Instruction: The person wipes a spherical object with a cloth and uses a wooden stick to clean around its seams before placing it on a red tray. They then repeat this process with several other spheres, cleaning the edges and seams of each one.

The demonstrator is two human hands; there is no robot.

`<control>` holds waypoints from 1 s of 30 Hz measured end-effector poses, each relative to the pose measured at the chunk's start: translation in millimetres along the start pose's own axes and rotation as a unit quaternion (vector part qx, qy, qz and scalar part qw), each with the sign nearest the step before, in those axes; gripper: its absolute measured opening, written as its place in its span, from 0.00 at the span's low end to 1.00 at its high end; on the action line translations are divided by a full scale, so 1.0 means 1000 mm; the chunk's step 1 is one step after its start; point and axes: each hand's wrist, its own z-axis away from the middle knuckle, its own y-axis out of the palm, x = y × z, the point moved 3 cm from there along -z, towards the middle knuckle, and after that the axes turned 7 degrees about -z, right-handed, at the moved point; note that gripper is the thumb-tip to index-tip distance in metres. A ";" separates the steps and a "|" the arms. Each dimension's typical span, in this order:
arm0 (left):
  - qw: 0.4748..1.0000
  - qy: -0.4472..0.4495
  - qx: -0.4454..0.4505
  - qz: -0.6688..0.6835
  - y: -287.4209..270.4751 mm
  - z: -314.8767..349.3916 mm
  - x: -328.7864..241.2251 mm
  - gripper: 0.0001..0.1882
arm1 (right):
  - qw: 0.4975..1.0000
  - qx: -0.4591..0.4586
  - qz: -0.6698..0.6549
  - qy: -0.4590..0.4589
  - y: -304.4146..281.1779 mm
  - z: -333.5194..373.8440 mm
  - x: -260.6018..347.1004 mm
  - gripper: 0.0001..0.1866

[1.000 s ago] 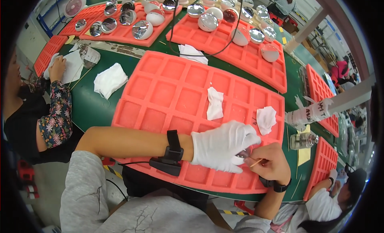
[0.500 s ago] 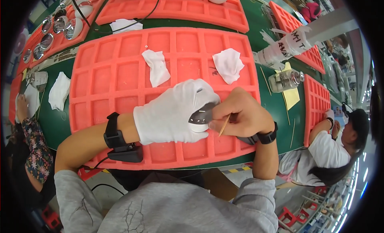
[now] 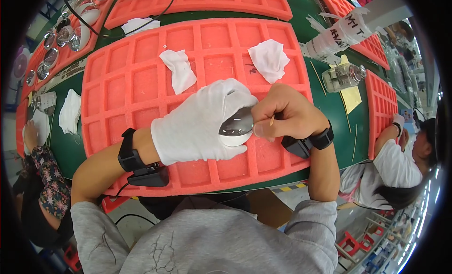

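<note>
One dome point(image 3: 238, 123), seam point(image 3: 235, 134) crosswise, points white side bodyward in the left hand point(image 3: 202, 125).

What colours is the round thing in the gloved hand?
The round thing is dark grey and white, clearest in the head view.

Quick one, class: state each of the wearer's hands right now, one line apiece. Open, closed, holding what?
Left hand, gloved: closed around a dark-and-white rounded piece.
Right hand, bare: closed, pinching a thin tan stick.
</note>
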 end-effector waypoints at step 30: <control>0.998 0.052 -0.001 -0.024 -0.006 -0.005 -0.005 0.27 | 1.000 -0.008 -0.014 -0.004 -0.016 0.013 0.007 0.18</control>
